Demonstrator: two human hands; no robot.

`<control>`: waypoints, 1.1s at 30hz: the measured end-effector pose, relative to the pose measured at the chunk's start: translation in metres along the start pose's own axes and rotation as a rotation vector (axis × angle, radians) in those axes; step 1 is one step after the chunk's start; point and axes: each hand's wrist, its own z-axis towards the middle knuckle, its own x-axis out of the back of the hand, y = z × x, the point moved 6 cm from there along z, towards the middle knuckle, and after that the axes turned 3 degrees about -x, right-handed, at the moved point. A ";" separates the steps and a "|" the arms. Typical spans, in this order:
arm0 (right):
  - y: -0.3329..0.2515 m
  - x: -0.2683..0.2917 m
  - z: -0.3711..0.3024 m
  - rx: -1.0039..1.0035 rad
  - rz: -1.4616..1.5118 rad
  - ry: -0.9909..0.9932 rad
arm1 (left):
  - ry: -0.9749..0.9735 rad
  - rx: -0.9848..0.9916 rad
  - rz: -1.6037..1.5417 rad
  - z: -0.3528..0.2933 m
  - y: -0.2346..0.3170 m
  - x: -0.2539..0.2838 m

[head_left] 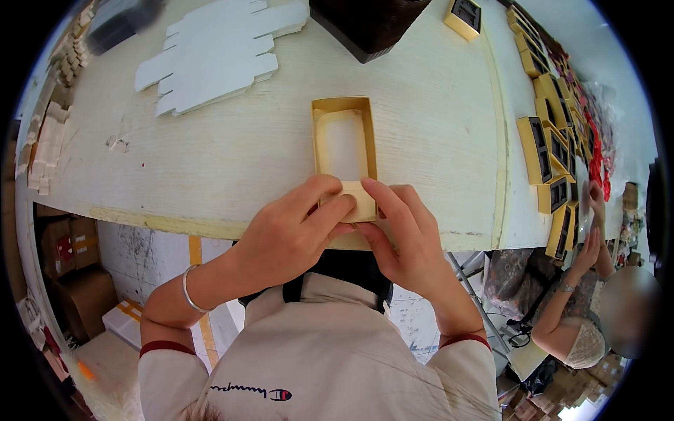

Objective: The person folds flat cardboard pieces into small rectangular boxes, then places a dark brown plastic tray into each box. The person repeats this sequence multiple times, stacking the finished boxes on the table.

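A shallow yellow cardboard box (373, 133) lies lengthwise before me near the table's front edge. Its inside is white, with a cream border. At its near end is a small cream folded card piece (364, 205). My left hand (298, 223) pinches this piece from the left, fingers bent over it and thumb low at the box's near edge. From the right, my right hand (407, 235) grips the box's near corner, index finger on the card's top edge and thumb beneath. The fingers partly hide the near end.
White flat die-cut cardboard sheets (217, 52) are stacked at the back left. A dark bin (365, 28) stands behind the box. Yellow boxes with black inserts (537, 151) line the right, where another person's hand (588, 252) is raised. Cream card pieces (48, 151) stand along the left edge.
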 end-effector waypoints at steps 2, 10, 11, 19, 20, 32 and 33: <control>0.000 -0.002 -0.002 -0.009 -0.036 -0.048 | 0.002 0.006 0.027 -0.002 0.000 -0.001; 0.000 -0.002 -0.002 0.039 -0.113 -0.070 | 0.051 -0.011 0.004 0.002 -0.002 0.001; -0.002 -0.003 0.000 0.048 -0.182 -0.078 | 0.035 -0.015 0.004 0.003 -0.002 0.001; -0.002 -0.007 0.010 -0.133 -0.268 -0.295 | -0.070 0.096 0.303 0.003 0.012 0.000; 0.001 -0.006 0.011 -0.168 -0.176 -0.281 | -0.058 0.077 0.371 0.001 0.013 -0.002; 0.005 -0.006 0.005 -0.071 -0.181 -0.291 | -0.185 0.187 0.070 0.001 -0.002 0.003; 0.004 -0.005 0.006 -0.029 -0.184 -0.282 | -0.259 0.212 0.016 0.002 -0.003 0.003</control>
